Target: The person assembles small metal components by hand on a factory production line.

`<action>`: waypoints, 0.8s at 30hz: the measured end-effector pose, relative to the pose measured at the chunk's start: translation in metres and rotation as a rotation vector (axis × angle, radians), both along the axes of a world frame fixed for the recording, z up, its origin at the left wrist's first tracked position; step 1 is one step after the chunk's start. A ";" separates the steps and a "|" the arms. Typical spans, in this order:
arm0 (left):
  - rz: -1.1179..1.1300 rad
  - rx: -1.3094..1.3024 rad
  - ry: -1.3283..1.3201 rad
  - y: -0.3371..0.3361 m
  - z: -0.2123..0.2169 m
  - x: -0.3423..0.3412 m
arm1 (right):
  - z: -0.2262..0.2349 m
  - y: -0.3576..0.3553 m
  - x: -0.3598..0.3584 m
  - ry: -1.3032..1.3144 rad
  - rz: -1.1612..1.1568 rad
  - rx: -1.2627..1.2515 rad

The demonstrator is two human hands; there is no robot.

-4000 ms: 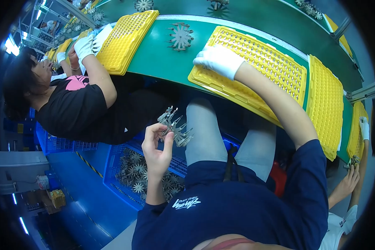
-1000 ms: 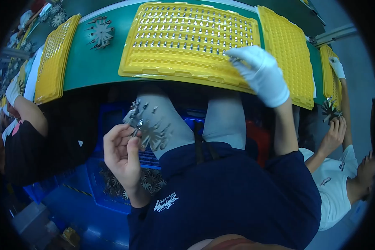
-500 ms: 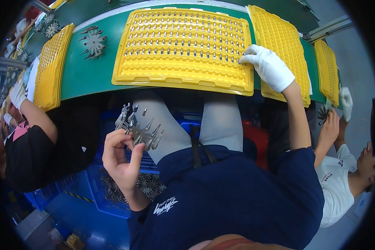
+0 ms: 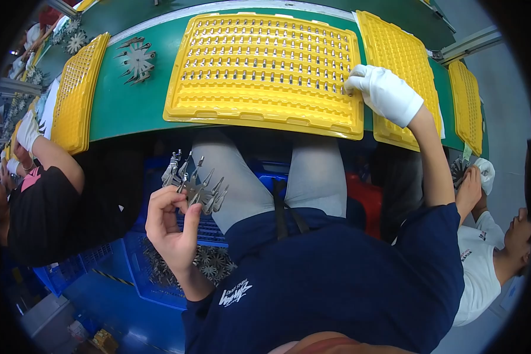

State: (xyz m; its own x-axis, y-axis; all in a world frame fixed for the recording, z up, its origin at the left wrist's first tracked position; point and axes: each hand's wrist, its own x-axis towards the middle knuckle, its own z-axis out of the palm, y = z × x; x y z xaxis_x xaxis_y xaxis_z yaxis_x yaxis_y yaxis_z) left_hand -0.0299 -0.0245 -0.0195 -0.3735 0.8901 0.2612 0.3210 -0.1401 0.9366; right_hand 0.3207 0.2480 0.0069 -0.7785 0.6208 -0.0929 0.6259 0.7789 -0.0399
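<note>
My bare left hand (image 4: pixel 174 227) is closed, its thumb and fingers pinching a star-shaped metal holder (image 4: pixel 196 192) above my lap. Several slim, pointed silver pieces stick out from the holder's arms. My right hand (image 4: pixel 389 94), in a white glove, is over the right edge of a yellow plastic tray (image 4: pixel 265 115). Its thumb and forefinger are pressed together on a small metal part (image 4: pixel 348 91) at the end of the lowest filled row; the fingers mostly cover it. Rows of similar small silver parts stand in the tray's upper slots, while the two lowest slot rows hold none.
Another star-shaped holder (image 4: pixel 138 61) with pointed pieces lies on the green table (image 4: pixel 115 115). Yellow trays (image 4: pixel 401 76) stand on both sides. Below left, a blue crate (image 4: pixel 137 268) contains several star holders. Co-workers sit to the left and right; one's gloved hand (image 4: pixel 485 175) is at the far right.
The view has shifted slightly. My hands keep nearly the same poses, with the right one still at the row's end. The right co-worker's gloved hand has come down toward a star holder.
</note>
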 end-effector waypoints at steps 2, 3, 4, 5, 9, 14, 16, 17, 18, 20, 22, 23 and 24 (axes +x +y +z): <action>0.006 -0.002 0.002 0.000 -0.001 -0.001 | 0.002 -0.001 0.000 0.010 0.006 -0.024; 0.011 -0.005 0.003 0.000 -0.002 -0.001 | 0.003 -0.001 0.000 0.020 0.015 -0.028; 0.014 -0.005 0.003 0.000 -0.002 -0.001 | 0.002 0.000 0.000 0.031 0.025 -0.032; 0.014 -0.005 0.003 0.001 -0.002 -0.001 | 0.003 0.001 0.000 0.031 0.028 -0.033; 0.004 -0.011 -0.007 0.002 -0.003 0.000 | -0.001 0.005 0.012 0.109 0.020 -0.123; 0.012 -0.013 -0.010 0.002 -0.006 0.000 | -0.006 0.002 0.010 0.150 0.015 -0.078; 0.013 -0.016 -0.016 0.003 -0.005 0.000 | -0.002 0.002 0.005 0.062 0.030 0.000; 0.014 -0.017 -0.016 0.003 -0.005 0.000 | -0.001 0.002 0.002 0.063 0.029 0.001; 0.015 -0.017 -0.016 0.002 -0.005 0.000 | 0.001 0.002 -0.003 0.051 0.018 -0.035; 0.020 -0.017 -0.009 0.001 -0.003 0.001 | 0.003 0.003 -0.005 0.039 0.010 -0.068; 0.029 -0.020 -0.001 -0.001 -0.003 0.000 | 0.004 0.003 -0.003 0.012 0.010 -0.048; 0.034 -0.023 0.000 -0.002 -0.003 0.000 | 0.005 0.004 -0.003 0.013 0.014 -0.048; 0.039 -0.027 0.001 -0.003 -0.003 -0.001 | 0.005 0.005 -0.004 0.025 0.014 -0.066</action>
State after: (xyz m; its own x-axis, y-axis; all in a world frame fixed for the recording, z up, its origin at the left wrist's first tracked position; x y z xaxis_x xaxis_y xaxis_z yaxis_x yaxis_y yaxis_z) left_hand -0.0306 -0.0271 -0.0221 -0.4080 0.8815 0.2376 0.3263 -0.1023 0.9397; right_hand 0.3169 0.2532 0.0119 -0.7894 0.6033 -0.1137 0.6134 0.7825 -0.1068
